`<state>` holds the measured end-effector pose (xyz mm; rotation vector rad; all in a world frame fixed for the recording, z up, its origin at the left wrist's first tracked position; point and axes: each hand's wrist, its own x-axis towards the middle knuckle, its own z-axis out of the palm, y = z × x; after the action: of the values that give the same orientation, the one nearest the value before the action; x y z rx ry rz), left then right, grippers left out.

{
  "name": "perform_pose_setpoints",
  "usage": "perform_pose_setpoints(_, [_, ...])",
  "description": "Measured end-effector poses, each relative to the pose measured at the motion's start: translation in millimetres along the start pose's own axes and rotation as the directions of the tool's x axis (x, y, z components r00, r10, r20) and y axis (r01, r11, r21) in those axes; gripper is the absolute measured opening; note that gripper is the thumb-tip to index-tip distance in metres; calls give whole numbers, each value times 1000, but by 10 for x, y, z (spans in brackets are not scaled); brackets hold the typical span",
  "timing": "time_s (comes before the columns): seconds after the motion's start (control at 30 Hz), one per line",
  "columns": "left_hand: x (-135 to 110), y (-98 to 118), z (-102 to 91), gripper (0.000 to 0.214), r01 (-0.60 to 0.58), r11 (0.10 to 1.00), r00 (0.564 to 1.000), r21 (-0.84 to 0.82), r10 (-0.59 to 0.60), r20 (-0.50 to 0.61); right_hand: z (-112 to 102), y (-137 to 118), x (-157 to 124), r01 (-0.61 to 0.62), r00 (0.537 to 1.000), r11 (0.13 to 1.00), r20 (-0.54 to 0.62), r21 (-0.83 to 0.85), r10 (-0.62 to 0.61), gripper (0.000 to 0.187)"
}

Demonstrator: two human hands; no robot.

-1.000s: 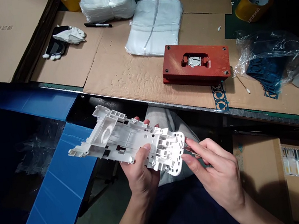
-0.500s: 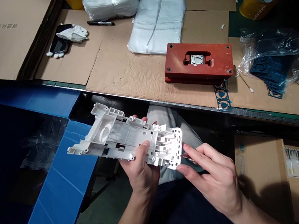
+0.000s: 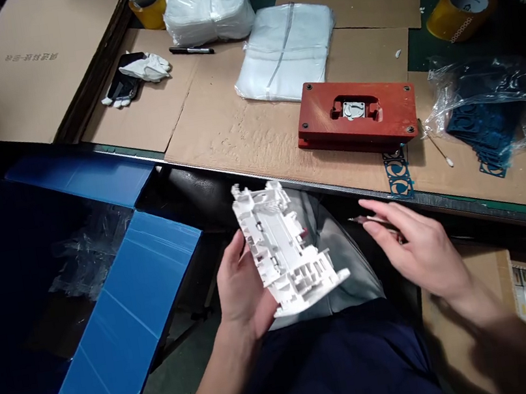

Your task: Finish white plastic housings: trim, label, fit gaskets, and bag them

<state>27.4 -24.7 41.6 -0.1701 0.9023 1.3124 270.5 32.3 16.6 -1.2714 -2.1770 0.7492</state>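
Observation:
My left hand grips a white moulded plastic frame by its left side, above my lap. The frame stands tilted, its ribbed edge and slots facing me, and it hides some of my fingers. To the right, apart from the frame, my right hand pinches a slim tool with a thin pointed tip. Most of that tool lies behind my fingers, so its exact kind does not show.
On the cardboard-covered bench sit a red block fixture, blue flat cut-outs, a cotton swab and packs of clear bags. A blue box stands at left. An open carton is below right.
The white plastic frame has been turned over and swung more upright in my left hand. My right hand has drawn away from its end, up and to the right, still holding the tool.

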Motion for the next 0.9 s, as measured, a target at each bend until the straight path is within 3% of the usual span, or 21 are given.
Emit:
perform_pose_setpoints(0.1, [-104,12,-13,53,281,960,956,-15,-279,89,-194,2,322,282,956,947,122,-151,-265,33])
perform_pose_setpoints(0.23, [-209,-39,-102,71,511,859,832,23,-501,240,-312,-104,678,641,748,741,377,-199,-546,40])
perform_pose_setpoints(0.3, [-232,-76,-152,84,535,844,804,43,-524,281,-319,-142,781,717,662,679,457,-156,-594,46])
perform_pose_setpoints(0.33, [-233,-93,-173,88,519,853,807,51,-509,301,-316,-153,813,733,640,665,477,-144,-602,49])
perform_pose_setpoints(0.47, [-197,-123,-211,89,446,889,817,103,-451,359,-308,-162,842,756,616,637,495,-153,-613,52])
perform_pose_setpoints(0.57, [-180,-114,-209,87,467,874,800,134,-482,358,-310,-156,826,764,611,623,500,-169,-614,54])
perform_pose_setpoints(0.9, [-267,-96,-120,86,596,800,777,70,-596,201,-321,-151,770,746,633,637,506,-196,-586,52])
